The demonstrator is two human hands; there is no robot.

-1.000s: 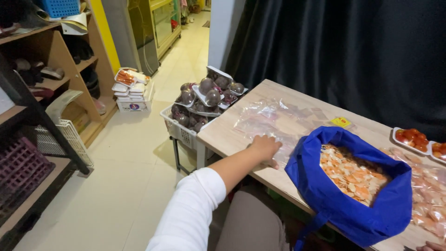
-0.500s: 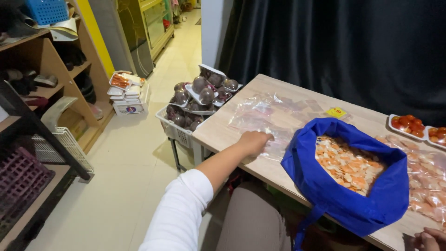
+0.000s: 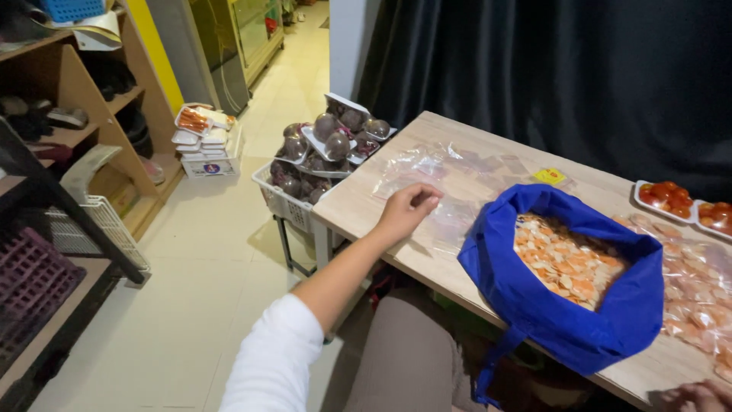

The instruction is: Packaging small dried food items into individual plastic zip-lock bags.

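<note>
Compared with half a second ago, the left hand (image 3: 406,206) is a little more curled, and its fingertips now bend inward at the edge of the clear plastic bags, where before it lay flatter on them. Its fingers are drawn together, thumb against them, and it seems to pinch the rim of one thin transparent plastic bag (image 3: 450,217); I cannot tell if the bag is really lifted.

These bags lie in a loose flat pile (image 3: 427,164) on the light wooden table (image 3: 358,206), probably so that one can be taken with one hand. Just beside them stands the blue fabric bag (image 3: 564,305), its mouth rolled wide open, so the orange and pale cut pieces (image 3: 568,259) inside are easy to reach.

Only the fingers of the right hand (image 3: 698,397) show at the lower corner; I cannot tell how they are held. Next to it lie clear bags already filled with orange pieces (image 3: 698,294).

A small yellow square label (image 3: 550,175) lies flat near the far edge. White foam trays of red-orange small fruits (image 3: 663,197) sit at the far right. Beyond the table's end, a white plastic crate (image 3: 293,202) holds trays of dark purple round roots (image 3: 335,137). Stacked white packs (image 3: 202,137) rest on the floor.
</note>
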